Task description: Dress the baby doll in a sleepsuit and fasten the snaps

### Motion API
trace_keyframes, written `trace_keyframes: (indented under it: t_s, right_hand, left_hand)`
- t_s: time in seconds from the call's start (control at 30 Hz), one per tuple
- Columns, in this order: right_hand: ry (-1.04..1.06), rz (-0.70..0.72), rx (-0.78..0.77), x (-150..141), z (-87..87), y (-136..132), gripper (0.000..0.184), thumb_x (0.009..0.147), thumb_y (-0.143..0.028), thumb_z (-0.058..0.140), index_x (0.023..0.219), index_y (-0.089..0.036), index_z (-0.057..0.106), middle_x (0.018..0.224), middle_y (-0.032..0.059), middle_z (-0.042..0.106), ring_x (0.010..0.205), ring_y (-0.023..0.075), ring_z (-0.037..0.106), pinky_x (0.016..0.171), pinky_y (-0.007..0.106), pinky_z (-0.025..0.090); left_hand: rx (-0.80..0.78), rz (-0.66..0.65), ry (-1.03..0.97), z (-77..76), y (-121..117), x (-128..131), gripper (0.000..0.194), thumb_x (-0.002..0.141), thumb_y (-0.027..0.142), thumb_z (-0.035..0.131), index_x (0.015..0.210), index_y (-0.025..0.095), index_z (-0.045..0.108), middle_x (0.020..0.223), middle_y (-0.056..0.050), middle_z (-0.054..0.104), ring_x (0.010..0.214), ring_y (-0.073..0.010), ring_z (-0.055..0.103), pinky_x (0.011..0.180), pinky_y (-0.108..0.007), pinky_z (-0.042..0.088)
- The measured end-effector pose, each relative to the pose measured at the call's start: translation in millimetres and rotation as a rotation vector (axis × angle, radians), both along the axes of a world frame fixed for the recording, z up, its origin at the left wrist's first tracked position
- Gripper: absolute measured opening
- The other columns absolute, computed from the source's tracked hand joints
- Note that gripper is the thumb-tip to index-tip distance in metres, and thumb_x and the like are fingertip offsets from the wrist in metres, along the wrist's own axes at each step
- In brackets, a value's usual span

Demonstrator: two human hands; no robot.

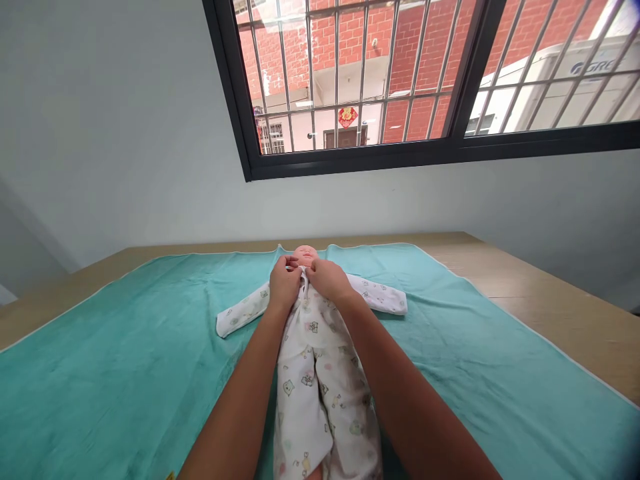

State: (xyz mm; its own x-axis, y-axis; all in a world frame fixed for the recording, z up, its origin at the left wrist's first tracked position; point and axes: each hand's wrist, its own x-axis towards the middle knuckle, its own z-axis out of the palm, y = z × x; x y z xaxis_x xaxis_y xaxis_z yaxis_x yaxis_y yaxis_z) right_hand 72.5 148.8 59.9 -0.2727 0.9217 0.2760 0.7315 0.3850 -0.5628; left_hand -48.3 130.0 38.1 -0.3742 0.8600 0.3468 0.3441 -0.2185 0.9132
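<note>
A baby doll (305, 253) lies on its back, its head toward the wall. It wears a white baby romper (314, 330) printed with small animals, the sleeves spread out to both sides and the front open in a narrow gap below the neck. My left hand (285, 283) pinches the romper's neckline on the left of that gap. Opposite it, my right hand (327, 279) has its thumb and fingers closed on the right side of the neckline. The two hands are close together under the doll's chin and hide most of the collar.
A turquoise blanket (150, 360) with a pale edge lies under the doll on a wooden table (505, 287). Behind the table stands a white wall (350, 203) with a dark-framed, barred window (350, 159). A small yellow bit (171, 476) shows at the bottom edge.
</note>
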Motion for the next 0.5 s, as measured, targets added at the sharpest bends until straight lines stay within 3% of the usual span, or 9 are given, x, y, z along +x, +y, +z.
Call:
trace_keyframes:
  t_s: [0.13,0.23,0.3,0.4,0.5]
  right_hand:
    - [-0.152,0.073,0.098,-6,0.1,-24,0.019,0.087,-0.022,0.047,0.083,-0.018,0.065,0.09,0.0131,0.065,0.069,0.0221,0.056,0.063,0.033,0.038]
    - [-0.175,0.064,0.33,-2,-16.1,-51,0.025,0.09,-0.018,0.041,0.101,-0.014,0.063,0.106,0.0179,0.061,0.092,0.0283,0.055,0.076,0.039,0.043]
    - [-0.154,0.141,0.405,10,-29.5,-72,0.031,0.092,-0.022,0.039,0.113,-0.014,0.06,0.118,0.0167,0.059,0.108,0.03,0.05,0.089,0.043,0.042]
    - [-0.111,0.331,0.379,40,-46.7,-101,0.049,0.092,-0.03,0.045,0.139,-0.017,0.042,0.143,0.0112,0.044,0.133,0.0281,0.035,0.109,0.046,0.031]
    - [-0.062,0.475,0.278,72,-60.1,-124,0.063,0.091,-0.032,0.049,0.149,-0.023,0.027,0.153,0.0065,0.031,0.143,0.0256,0.02,0.116,0.047,0.023]
  left_hand:
    - [-0.032,0.067,0.075,2.3,-2,4,0.024,0.068,0.019,0.058,0.092,0.021,0.059,0.083,0.0,0.063,0.067,-0.014,0.056,0.064,-0.027,0.042]
    - [-0.034,0.083,0.163,1.4,-5,6,0.017,0.071,0.019,0.056,0.087,0.022,0.06,0.08,0.0,0.063,0.071,-0.0162,0.056,0.07,-0.029,0.042]
    - [-0.008,0.089,0.244,-0.7,-11,8,0.011,0.076,0.02,0.052,0.084,0.022,0.059,0.082,-0.002,0.064,0.075,-0.0179,0.057,0.073,-0.031,0.042]
    - [0.065,0.067,0.396,-6.2,-32,14,0.013,0.081,0.02,0.047,0.083,0.021,0.06,0.091,-0.006,0.065,0.085,-0.0209,0.059,0.08,-0.034,0.044]
    - [0.167,-0.079,0.536,-15.4,-72,15,0.016,0.083,0.02,0.048,0.092,0.021,0.061,0.111,-0.008,0.063,0.108,-0.023,0.055,0.097,-0.039,0.04]
